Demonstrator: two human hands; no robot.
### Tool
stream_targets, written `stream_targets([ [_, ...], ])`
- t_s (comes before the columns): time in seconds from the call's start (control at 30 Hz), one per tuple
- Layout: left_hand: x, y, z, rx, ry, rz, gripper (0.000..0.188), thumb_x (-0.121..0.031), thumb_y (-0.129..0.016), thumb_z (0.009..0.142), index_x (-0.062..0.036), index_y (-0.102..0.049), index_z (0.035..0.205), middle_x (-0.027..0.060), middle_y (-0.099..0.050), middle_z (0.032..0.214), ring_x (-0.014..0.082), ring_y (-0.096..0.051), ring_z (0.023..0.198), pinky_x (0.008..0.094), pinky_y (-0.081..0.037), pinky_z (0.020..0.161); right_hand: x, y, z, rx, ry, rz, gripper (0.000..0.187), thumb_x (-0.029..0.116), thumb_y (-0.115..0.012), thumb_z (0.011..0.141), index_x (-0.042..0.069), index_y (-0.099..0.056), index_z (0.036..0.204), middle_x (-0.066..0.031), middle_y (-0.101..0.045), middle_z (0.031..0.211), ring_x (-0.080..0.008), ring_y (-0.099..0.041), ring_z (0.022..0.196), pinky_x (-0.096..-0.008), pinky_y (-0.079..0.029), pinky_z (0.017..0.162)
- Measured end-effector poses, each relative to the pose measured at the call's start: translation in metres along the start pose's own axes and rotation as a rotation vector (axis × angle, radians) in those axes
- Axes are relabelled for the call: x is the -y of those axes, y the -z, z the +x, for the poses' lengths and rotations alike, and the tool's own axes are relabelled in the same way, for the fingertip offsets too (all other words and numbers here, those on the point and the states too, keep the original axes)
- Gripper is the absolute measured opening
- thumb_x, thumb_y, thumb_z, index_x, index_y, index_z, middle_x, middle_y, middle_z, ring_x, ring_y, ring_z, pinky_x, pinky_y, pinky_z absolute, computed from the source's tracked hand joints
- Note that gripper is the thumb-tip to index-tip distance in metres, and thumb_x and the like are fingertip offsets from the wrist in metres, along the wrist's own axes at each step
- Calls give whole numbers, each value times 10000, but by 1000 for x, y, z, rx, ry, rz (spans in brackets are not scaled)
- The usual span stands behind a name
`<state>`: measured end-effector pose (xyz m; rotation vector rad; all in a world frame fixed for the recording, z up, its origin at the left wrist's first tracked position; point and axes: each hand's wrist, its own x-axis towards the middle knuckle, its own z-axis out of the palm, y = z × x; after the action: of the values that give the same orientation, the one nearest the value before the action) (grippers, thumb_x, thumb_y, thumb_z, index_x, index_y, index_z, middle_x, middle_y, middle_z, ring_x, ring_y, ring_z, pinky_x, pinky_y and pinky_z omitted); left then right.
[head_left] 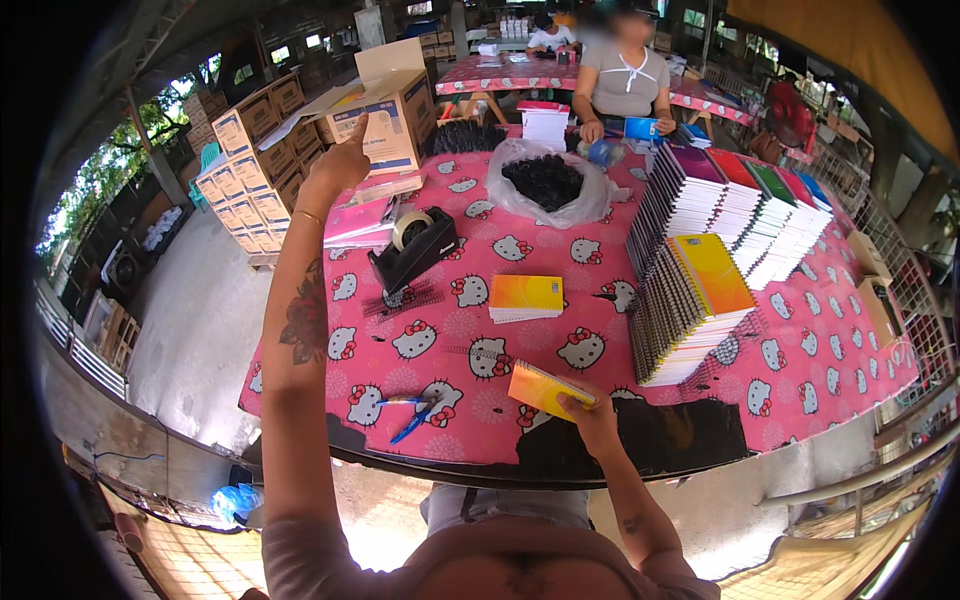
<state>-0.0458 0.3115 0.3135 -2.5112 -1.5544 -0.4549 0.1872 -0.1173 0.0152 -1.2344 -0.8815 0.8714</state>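
The right hand [592, 412] is gripping a yellow-orange rectangular paper notebook [541, 389] slanting lengthwise away leftward, while the left hand [340, 168], grip unclear, is pointing well apart.

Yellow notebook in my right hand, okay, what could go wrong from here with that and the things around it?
Your right hand grips the yellow notebook at one end, close to the table's near edge, so it could drop if the grip loosens. The tall stack of yellow notebooks might topple if your arm bumps it. The blue-handled pliers also lie near that edge and could be nudged off.
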Motion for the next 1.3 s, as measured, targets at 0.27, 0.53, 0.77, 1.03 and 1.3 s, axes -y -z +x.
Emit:
stream_targets([
  [0.27,-131,-43,-127,1,-698,-449,458,-306,-549,1018,-99,-524,1426,187,-724,1011,375,-704,880,469,-538,814,14,4,6,24,-6,10,343,131,-669,974,-31,-638,1274,-71,-701,1150,-110,-636,1035,-267,-512,922],
  [0.53,-164,-107,-241,151,-856,-664,253,-360,-599,978,-129,-699,1007,50,-677,862,262,-674,892,544,-331,1129,40,11,4,74,48,58,341,125,-662,980,-40,-631,1277,-63,-705,1138,-105,-643,1015,-260,-521,904],
  [0.77,-169,-105,-252,48,-834,-574,248,-336,-620,959,-110,-685,1038,50,-631,886,249,-639,918,600,-265,1147,42,-3,3,130,85,-78,341,118,-641,994,-49,-620,1290,-72,-701,1130,-93,-635,1011,-249,-518,890],
  [1.03,-178,-130,-325,-148,-641,-196,837,-579,-402,997,83,-316,1501,283,-319,1570,400,-265,1500,677,-64,1159,60,-20,-4,3,14,118,364,102,-670,968,-50,-617,1294,-68,-699,1133,-100,-636,1016,-261,-511,912],
  [1.3,-174,-139,-340,-81,-590,-364,774,-494,-463,1003,74,-312,1506,264,-314,1580,400,-264,1500,663,-65,1168,57,-17,-4,102,37,-106,347,127,-655,981,-44,-635,1282,-62,-718,1095,-87,-635,995,-255,-514,876],
])
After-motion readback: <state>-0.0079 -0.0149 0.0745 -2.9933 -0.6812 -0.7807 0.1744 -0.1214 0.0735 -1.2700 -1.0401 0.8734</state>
